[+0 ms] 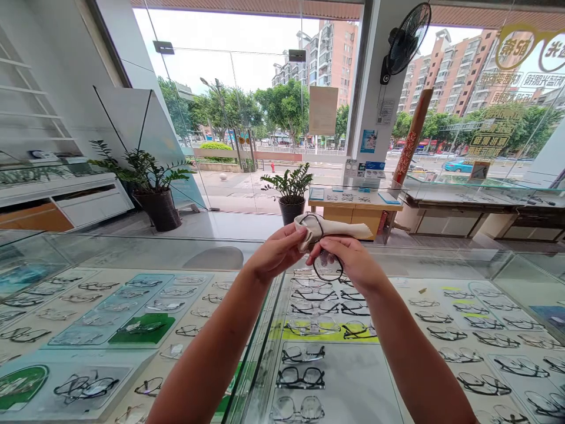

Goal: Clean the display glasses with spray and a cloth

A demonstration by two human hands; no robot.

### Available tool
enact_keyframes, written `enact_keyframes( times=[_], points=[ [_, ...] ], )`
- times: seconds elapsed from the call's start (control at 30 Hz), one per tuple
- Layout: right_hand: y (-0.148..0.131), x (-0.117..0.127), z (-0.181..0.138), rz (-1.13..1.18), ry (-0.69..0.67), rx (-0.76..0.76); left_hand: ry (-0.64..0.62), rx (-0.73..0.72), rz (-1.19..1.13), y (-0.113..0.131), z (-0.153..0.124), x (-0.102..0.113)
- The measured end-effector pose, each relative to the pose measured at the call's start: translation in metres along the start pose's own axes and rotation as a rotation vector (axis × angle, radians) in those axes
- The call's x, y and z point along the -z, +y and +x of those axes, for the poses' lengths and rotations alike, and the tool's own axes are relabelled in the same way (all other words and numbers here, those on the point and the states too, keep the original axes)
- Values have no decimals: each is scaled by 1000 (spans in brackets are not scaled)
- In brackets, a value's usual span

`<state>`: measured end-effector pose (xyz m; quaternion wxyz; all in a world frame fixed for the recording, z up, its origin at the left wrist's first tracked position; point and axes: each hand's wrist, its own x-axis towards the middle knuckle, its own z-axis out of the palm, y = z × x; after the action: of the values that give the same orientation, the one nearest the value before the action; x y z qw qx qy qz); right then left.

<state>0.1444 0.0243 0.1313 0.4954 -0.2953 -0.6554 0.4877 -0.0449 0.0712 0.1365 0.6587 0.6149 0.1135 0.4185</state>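
A pair of dark, round-rimmed glasses (329, 268) is held up between my two hands, above a glass display case. My left hand (282, 247) is closed, pinching a cream cleaning cloth (348, 229) around one of the lenses. The cloth's zigzag-cut end sticks out to the right, over my other hand. My right hand (348, 259) grips the frame between thumb and fingers, with the other round lens hanging just below. Part of the frame is hidden by the cloth and fingers.
Under my arms, the glass display case (273, 330) holds rows of glasses (301, 377) on both sides. Beyond it stand a small wooden counter (353, 215), potted plants (292, 200) and a large window. A black fan (408, 38) is mounted on the pillar.
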Motion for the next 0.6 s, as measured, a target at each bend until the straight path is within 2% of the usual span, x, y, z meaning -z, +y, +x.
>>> enact_keyframes(
  times=[0.3,0.6],
  points=[
    [-5,-4,-5,-90,15,67,42,-111,74,1,1,-16],
    [1,-5,-8,-271,22,39,345,-162,79,-11,5,-27]
  ],
)
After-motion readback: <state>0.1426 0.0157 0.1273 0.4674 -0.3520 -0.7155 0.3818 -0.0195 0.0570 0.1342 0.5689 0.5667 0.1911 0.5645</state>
